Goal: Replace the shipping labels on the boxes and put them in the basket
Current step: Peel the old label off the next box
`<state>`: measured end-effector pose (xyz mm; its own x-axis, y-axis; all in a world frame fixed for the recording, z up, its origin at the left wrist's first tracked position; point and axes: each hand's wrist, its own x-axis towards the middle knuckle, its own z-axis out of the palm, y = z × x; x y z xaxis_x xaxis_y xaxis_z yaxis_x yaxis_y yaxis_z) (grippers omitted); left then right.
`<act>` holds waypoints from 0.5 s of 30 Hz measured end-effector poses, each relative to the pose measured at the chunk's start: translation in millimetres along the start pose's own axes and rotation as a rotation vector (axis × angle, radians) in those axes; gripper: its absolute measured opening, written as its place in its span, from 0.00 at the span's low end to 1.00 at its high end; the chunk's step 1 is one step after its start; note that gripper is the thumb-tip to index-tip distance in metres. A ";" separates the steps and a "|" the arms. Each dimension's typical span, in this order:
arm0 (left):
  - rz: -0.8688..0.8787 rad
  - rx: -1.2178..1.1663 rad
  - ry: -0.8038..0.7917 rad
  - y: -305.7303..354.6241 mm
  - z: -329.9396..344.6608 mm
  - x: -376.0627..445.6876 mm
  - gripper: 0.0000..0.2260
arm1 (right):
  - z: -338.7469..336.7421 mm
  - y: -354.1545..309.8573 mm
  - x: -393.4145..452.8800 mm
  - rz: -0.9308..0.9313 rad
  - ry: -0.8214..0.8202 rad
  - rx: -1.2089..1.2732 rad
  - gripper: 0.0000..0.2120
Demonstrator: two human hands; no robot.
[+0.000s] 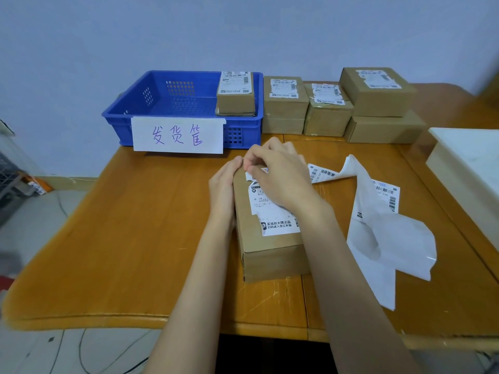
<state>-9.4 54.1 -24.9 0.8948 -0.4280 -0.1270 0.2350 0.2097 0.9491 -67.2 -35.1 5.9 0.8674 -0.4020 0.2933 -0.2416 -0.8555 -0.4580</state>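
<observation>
Two hands on box point(270, 238), frame centre. Your left hand point(222, 184) braces box side, fingers straight; right hand point(280, 176) pinches old label point(272, 214) top edge. Step: peeling. Next: pull slow toward you, then apply fresh label; basket point(151, 103) upper left.

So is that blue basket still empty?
No, one labelled cardboard box already sits in the right end of the blue basket.
</observation>
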 end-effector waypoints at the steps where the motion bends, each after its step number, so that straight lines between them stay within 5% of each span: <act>1: -0.004 0.003 0.000 0.1 -0.1 0.2 0.10 | 0.8 0.2 -0.6 -0.005 -0.004 -0.009 0.04; 9: -0.017 0.001 -0.018 1.0 -1.1 -0.8 0.18 | -3.9 4.0 -2.7 0.033 -0.097 0.087 0.06; 15: -0.016 -0.038 -0.014 -1.3 -0.1 0.2 0.15 | -10.0 4.5 -5.0 0.071 0.036 0.355 0.10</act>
<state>-9.5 53.8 -26.2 0.8855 -0.4439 -0.1376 0.2636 0.2359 0.9354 -77.0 -40.2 10.7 0.8364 -0.4729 0.2771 -0.1290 -0.6612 -0.7391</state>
